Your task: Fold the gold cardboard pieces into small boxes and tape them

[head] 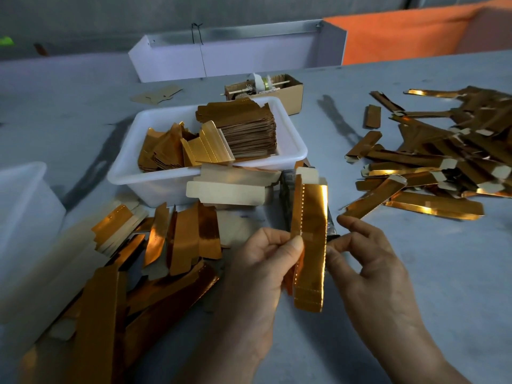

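A long gold cardboard piece [310,239], partly folded lengthwise, stands upright in front of me. My left hand [263,267] pinches its left edge between thumb and fingers. My right hand [368,261] is at its right edge, thumb and index finger curled close to the fold; whether they grip it is hard to tell. Loose flat gold pieces [171,245] lie scattered at lower left. A pile of folded gold boxes [443,156] covers the table at the right.
A white plastic tub [291,151] behind the hands holds stacks of gold pieces. A second white tub [25,212] stands at the left. A brown cardboard box [293,95] with a tape roll sits further back. A dark object [288,187] lies under the held piece.
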